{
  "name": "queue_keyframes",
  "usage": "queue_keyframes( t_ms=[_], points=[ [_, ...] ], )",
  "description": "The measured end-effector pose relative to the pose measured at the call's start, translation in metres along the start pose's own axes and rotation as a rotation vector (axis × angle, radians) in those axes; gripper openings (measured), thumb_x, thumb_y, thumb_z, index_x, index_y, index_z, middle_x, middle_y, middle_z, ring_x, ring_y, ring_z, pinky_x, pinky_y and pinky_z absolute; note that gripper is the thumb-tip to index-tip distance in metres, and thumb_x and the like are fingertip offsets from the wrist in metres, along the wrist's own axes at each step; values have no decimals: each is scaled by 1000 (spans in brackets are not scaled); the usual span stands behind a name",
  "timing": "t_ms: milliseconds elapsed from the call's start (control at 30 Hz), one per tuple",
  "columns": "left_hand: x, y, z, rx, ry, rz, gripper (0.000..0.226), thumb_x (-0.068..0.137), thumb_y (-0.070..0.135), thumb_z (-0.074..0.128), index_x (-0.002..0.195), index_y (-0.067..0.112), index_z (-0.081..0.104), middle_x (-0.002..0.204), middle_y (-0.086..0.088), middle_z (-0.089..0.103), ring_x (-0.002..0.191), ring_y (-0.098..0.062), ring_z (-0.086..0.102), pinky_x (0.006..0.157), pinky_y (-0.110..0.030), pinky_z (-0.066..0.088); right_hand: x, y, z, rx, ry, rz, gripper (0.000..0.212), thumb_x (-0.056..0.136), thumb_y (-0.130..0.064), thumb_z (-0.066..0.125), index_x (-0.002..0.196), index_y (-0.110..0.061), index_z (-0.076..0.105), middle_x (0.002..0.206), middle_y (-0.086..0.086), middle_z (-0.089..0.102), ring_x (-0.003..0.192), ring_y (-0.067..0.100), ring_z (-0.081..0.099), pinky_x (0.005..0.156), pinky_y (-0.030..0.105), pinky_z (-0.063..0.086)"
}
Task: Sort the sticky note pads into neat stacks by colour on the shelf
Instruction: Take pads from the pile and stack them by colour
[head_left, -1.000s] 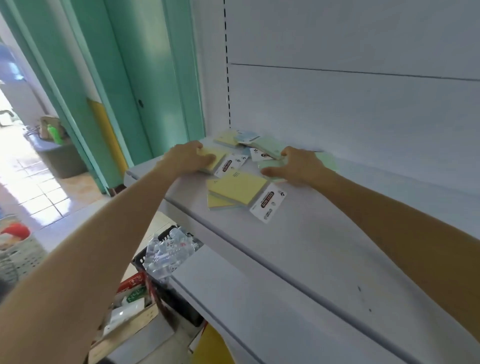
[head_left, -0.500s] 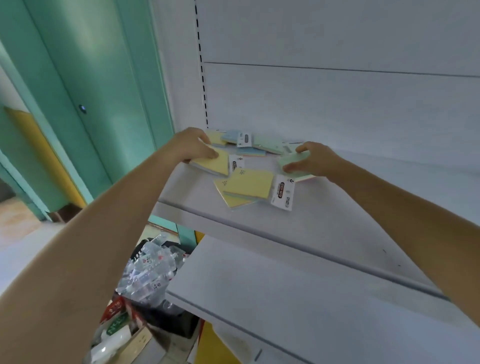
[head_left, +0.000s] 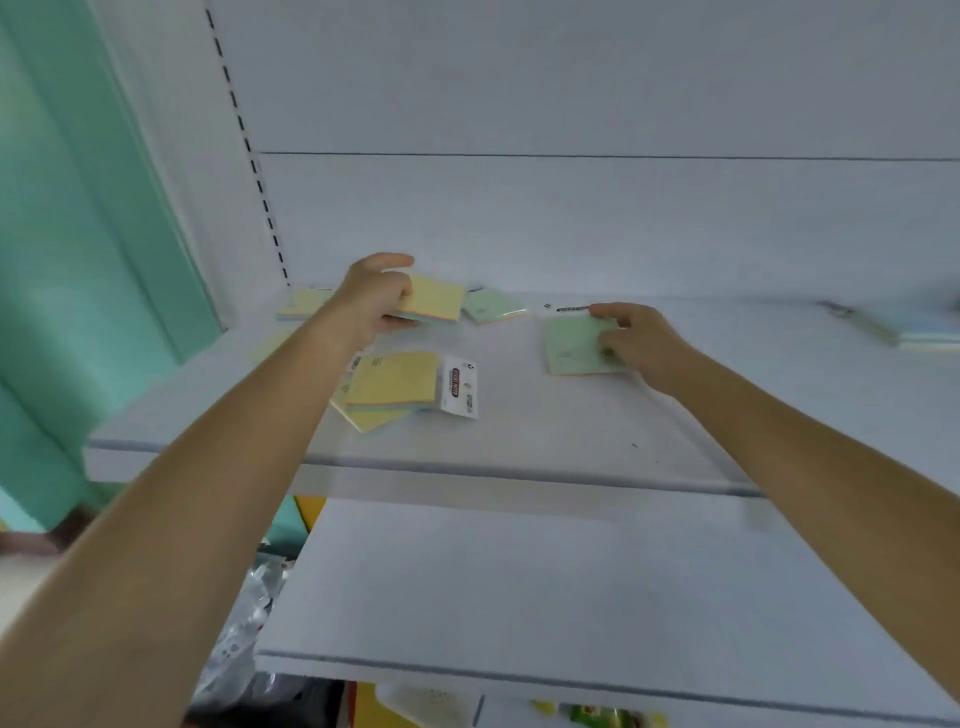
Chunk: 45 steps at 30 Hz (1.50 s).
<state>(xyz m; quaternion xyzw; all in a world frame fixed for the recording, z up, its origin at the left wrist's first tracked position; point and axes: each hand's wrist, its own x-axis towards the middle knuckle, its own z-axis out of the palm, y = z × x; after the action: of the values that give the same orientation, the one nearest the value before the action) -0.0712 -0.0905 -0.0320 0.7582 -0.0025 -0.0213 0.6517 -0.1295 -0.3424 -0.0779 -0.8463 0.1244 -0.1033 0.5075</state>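
Since the earlier frame, the left hand (head_left: 379, 296) had lifted a yellow pad (head_left: 436, 304) off the shelf (head_left: 545, 441). The right hand (head_left: 641, 343) had drawn a green pad (head_left: 571, 345) rightward, away from the pile.

Head view: the left hand was clamped on the yellow pad, thumb over and fingers under. The right hand was curled on the green pad, which lay flat. The hands were well apart.

The yellow stack (head_left: 392, 382) sat just in front of the left hand, nearer the shelf's front edge, with its long axis left-right and its label card (head_left: 458, 387) pointing right. The left hand was the nearer one. A second green pad (head_left: 493, 306) lay by the back wall, between the hands. Bare shelf showed in front of the green pad.
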Motion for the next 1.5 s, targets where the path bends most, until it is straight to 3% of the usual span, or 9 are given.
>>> queue_keyframes(
  t_ms=[200, 433, 733, 900, 1033, 1100, 1233, 1433, 1500],
  points=[
    [-7, 16, 98, -34, -86, 31, 39, 85, -2, 41, 112, 18, 60, 82, -1, 49, 80, -15, 49, 59, -25, 46, -25, 35, -88, 160, 165, 10, 48, 83, 12, 48, 126, -7, 54, 133, 16, 51, 95, 19, 47, 75, 26, 42],
    [-40, 41, 240, -32, -222, 150, 46, 85, 0, 41, 126, 17, 54, 111, -5, 47, 95, -19, 49, 61, -21, 48, -51, 96, -230, 300, 353, 43, 48, 82, 11, 45, 123, -11, 56, 119, 8, 51, 97, 21, 48, 79, 30, 43],
    [-106, 44, 424, -68, -313, 173, 49, 87, -1, 42, 131, 16, 49, 113, -5, 41, 91, -17, 48, 65, -21, 47, -88, 180, -385, 381, 384, 115, 46, 86, 11, 44, 129, -7, 49, 114, 5, 47, 79, 13, 53, 54, 15, 50],
    [-119, 48, 495, -22, -360, 179, 50, 87, -2, 43, 133, 14, 47, 93, 0, 41, 66, -4, 44, 62, -19, 42, -90, 213, -427, 401, 415, 151, 45, 88, 10, 43, 130, -4, 48, 116, 9, 49, 99, 22, 50, 73, 24, 49],
    [-116, 55, 540, 28, -385, 197, 52, 85, -1, 42, 134, 14, 47, 82, 5, 41, 70, -9, 43, 65, -22, 39, -78, 232, -453, 354, 460, 133, 45, 87, 9, 43, 130, -3, 48, 128, 14, 52, 104, 21, 51, 104, 39, 42],
    [-110, 59, 559, 33, -400, 213, 54, 85, -2, 38, 135, 15, 46, 96, 1, 43, 77, -12, 43, 60, -18, 35, -69, 238, -466, 335, 493, 111, 45, 87, 9, 44, 130, -3, 48, 132, 16, 53, 105, 21, 52, 107, 40, 40],
    [-95, 68, 591, 10, -429, 207, 53, 86, -2, 36, 135, 16, 47, 102, 0, 46, 62, -7, 43, 46, -11, 36, -55, 245, -491, 300, 579, 81, 45, 86, 4, 45, 130, -8, 51, 132, 12, 54, 99, 18, 51, 98, 40, 44],
    [-76, 69, 637, -79, -445, 174, 41, 83, -5, 45, 117, 12, 59, 103, 0, 49, 92, -14, 46, 70, -21, 37, -36, 254, -530, 332, 642, 4, 43, 85, 1, 48, 125, -14, 55, 120, 6, 54, 99, 19, 51, 84, 29, 41],
    [-72, 68, 651, -24, -424, 192, 29, 81, -4, 46, 79, 22, 57, 83, 3, 46, 88, -15, 42, 65, -24, 34, -27, 255, -542, 344, 651, -14, 43, 85, 1, 48, 125, -13, 55, 118, 5, 54, 100, 20, 52, 86, 30, 42]
  ],
)
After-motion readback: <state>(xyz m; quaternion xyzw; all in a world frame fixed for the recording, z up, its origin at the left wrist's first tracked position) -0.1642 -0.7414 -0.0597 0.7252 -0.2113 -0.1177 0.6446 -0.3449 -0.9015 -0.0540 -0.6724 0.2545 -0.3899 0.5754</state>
